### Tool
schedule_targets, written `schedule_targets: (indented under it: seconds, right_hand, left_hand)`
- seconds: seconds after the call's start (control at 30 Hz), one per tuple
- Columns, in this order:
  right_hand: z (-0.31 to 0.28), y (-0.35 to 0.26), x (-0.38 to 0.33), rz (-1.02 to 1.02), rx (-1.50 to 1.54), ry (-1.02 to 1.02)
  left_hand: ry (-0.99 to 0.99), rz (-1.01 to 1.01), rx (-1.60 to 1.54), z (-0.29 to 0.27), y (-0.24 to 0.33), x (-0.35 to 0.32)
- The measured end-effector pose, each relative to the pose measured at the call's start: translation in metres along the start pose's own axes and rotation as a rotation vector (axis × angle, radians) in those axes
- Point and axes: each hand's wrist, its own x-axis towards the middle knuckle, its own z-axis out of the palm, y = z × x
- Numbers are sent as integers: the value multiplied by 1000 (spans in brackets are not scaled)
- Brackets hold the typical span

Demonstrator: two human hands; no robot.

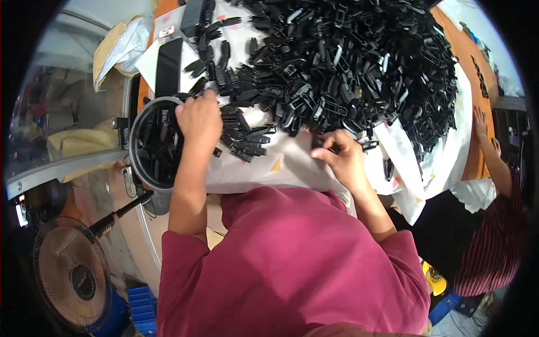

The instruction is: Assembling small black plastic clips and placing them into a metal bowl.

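Black plastic clip-like parts (331, 67) lie in a big heap on a white cloth (252, 178). My left hand (201, 119) rests between the rim of a round bucket (133, 147) and a smaller cluster of these parts (245, 137). Its fingers are curled downward, and whatever they hold is hidden beneath them. More of the same parts fill the bucket's inside. At the heap's near edge, my right hand (343, 156) pinches a small dark piece (318, 142) between thumb and fingers, apparently another black plastic part.
A dark phone (168, 67) lies beyond the bucket, near a clear bag (167, 25). A standing fan (73, 275) is at lower left. On the right, another person's hand (481, 123) touches the orange table edge (476, 92). Folded cloth (401, 163) hangs at the near right.
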Motion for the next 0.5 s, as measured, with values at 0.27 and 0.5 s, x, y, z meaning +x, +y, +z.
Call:
schedule_targets:
  seconds: [0.27, 0.5]
  right_hand:
    - [2, -3, 10, -348, -586, 66]
    - [-14, -15, 57, -339, -957, 176]
  left_hand:
    - [201, 40, -231, -17, 8, -11]
    - [118, 120, -1040, -18, 24, -21]
